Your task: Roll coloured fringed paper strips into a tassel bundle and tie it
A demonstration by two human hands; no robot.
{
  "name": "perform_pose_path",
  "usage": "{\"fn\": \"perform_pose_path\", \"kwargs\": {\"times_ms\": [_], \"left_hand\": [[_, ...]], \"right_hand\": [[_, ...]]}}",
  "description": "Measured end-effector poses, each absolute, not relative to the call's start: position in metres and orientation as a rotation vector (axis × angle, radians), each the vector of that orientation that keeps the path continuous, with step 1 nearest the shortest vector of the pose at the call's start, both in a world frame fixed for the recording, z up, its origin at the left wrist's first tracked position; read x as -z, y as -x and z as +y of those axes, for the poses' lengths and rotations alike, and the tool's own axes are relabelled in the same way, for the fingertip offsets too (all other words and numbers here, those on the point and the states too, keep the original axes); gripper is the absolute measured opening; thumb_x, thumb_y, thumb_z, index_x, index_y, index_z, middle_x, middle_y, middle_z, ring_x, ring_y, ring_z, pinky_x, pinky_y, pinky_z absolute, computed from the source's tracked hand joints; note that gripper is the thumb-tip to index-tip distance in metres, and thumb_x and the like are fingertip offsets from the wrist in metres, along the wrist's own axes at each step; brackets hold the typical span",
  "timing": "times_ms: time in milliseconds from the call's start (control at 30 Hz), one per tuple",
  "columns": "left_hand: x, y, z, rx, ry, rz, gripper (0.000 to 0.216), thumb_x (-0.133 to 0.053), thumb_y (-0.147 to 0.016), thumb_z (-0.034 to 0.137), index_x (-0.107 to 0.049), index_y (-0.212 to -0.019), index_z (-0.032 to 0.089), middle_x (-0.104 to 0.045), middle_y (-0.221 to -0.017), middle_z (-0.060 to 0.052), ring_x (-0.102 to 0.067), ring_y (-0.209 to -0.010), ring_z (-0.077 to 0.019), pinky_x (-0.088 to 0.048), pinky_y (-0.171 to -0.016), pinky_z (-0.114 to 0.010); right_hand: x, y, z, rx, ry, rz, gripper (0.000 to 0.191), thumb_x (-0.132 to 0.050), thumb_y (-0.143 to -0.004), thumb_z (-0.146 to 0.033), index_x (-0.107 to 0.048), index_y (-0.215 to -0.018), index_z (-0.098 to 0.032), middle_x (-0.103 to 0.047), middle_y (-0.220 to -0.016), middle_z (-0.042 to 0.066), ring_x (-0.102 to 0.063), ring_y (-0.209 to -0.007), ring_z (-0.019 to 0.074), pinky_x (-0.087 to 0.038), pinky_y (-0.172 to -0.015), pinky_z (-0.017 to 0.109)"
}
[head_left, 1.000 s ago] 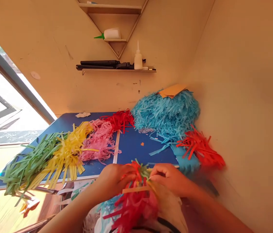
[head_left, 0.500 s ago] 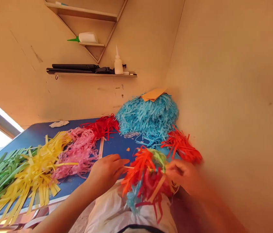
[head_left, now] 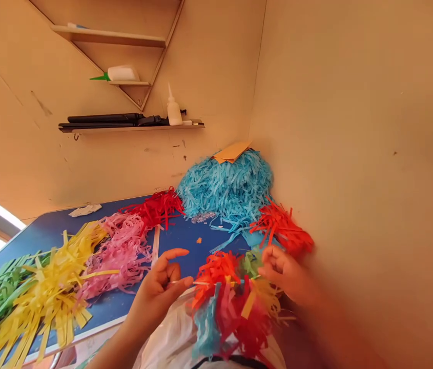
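Note:
A white string runs level between my hands, low in the view. Colourful paper-strip fringe hangs along it in orange-red, light blue, pink, red, green and yellow. My left hand has the string's left end; its index finger sticks out while the others curl, and the thumb lies along the string. At the right end of the fringe, beside the green and yellow strips, my right hand is closed with fingertips pinched at the string. It is slightly blurred, and its grip is partly hidden.
On the blue table lie green strips, yellow strips, pink strips, red strips and orange-red strips. A large light-blue fringed heap stands in the corner under orange paper. A wall shelf holds a bottle.
The fringe has spread out and hangs lower along the string. My left index finger has lifted away from the thumb. The whole view has shifted a little.

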State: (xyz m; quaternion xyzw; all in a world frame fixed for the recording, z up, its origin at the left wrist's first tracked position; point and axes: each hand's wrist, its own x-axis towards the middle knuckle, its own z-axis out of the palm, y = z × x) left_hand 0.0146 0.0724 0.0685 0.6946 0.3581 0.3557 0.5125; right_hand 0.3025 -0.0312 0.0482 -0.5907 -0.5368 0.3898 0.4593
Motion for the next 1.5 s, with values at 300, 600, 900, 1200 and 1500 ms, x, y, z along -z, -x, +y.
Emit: {"fn": "perform_pose_path", "kwargs": {"times_ms": [300, 600, 900, 1200, 1500], "left_hand": [[-0.076, -0.006, 0.069, -0.797, -2.012, 0.910, 0.030, -0.066, -0.082, 0.044, -0.072, -0.095, 0.019, -0.024, -0.058, 0.009, -0.028, -0.050, -0.0091, -0.024, -0.050, -0.022], [-0.088, -0.015, 0.071, -0.820, -2.058, 0.887, 0.029, -0.061, -0.084, 0.043, -0.075, -0.083, 0.018, -0.028, -0.053, 0.008, -0.026, -0.048, -0.0086, -0.022, -0.047, -0.022], [-0.099, -0.009, 0.100, -0.394, -2.304, 0.803, 0.029, -0.058, -0.087, 0.043, -0.079, -0.084, 0.023, -0.075, -0.082, -0.004, -0.065, -0.073, -0.0166, -0.046, -0.067, -0.023], [-0.098, -0.039, 0.102, -0.570, -2.180, 1.074, 0.035, -0.049, -0.089, 0.043, -0.069, -0.074, 0.019, -0.069, -0.068, 0.000, -0.062, -0.064, -0.0164, -0.041, -0.057, -0.023], [-0.023, -0.080, 0.014, -0.447, -2.672, 1.075, 0.024, -0.044, -0.093, 0.016, -0.067, -0.086, 0.020, -0.074, -0.075, -0.005, -0.070, -0.066, -0.0197, -0.045, -0.056, -0.024]], "right_hand": [[-0.049, -0.287, -0.028, -0.663, 1.488, -1.759, 0.018, -0.064, -0.087, -0.030, -0.078, -0.078, -0.022, -0.070, -0.072, 0.001, -0.059, -0.068, 0.0162, -0.040, -0.067, 0.027], [-0.042, -0.276, -0.028, -0.039, 1.439, -2.189, 0.018, -0.062, -0.090, -0.030, -0.076, -0.080, -0.023, -0.068, -0.065, 0.003, -0.057, -0.063, 0.0157, -0.031, -0.058, 0.026], [-0.069, -0.297, -0.023, -0.561, 1.589, -1.884, 0.016, -0.064, -0.087, -0.028, -0.079, -0.082, -0.026, -0.073, -0.079, 0.001, -0.063, -0.071, 0.0163, -0.041, -0.066, 0.025], [-0.043, -0.283, 0.002, -0.631, 1.717, -1.312, 0.054, -0.068, -0.074, -0.064, -0.050, -0.049, -0.020, -0.037, -0.046, -0.003, -0.031, -0.049, 0.0117, -0.019, -0.052, 0.026], [-0.003, -0.225, 0.006, -1.433, 1.226, -0.878, 0.054, -0.072, -0.066, -0.071, -0.057, -0.074, -0.020, -0.053, -0.058, -0.004, -0.038, -0.048, 0.0084, -0.022, -0.047, 0.021]]}}
